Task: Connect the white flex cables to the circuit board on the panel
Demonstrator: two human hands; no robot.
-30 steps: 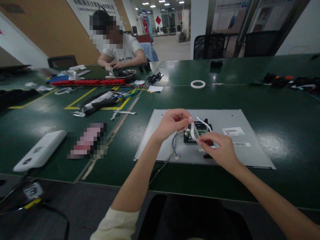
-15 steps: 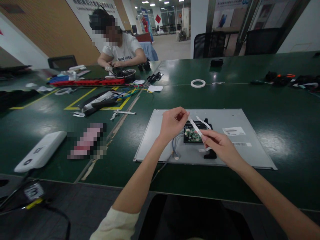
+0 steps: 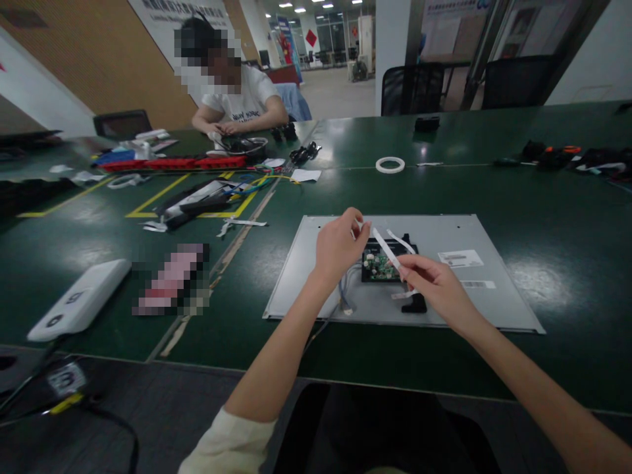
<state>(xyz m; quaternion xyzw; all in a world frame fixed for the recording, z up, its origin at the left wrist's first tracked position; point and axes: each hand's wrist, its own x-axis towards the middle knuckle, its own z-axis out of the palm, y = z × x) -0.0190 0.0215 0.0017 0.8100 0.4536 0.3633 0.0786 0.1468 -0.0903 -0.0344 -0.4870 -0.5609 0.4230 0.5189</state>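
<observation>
A narrow strip of white tape (image 3: 384,246) is stretched slantwise between my hands, above a green circuit board (image 3: 376,265) in a black frame. My left hand (image 3: 340,240) pinches its upper end, and my right hand (image 3: 430,280) pinches the lower end between thumb and fingers. Beneath lies a flat grey metal panel (image 3: 296,283). Another white strip (image 3: 401,241) sticks out behind the board, and a short strip (image 3: 403,295) shows by a black bracket (image 3: 415,303). Thin grey wires (image 3: 344,289) run from the board's left side over the panel's front edge.
A tape roll (image 3: 390,164) lies beyond the panel. To the left are a phone (image 3: 171,279), a white power bank (image 3: 79,299) with a cable, and tape scraps (image 3: 241,222). Across the green table (image 3: 469,184) sits a person (image 3: 241,99) at a bowl of dark parts.
My left hand has shifted very slightly left and up, still pinching the tape. The right hand stays nearly in place.
</observation>
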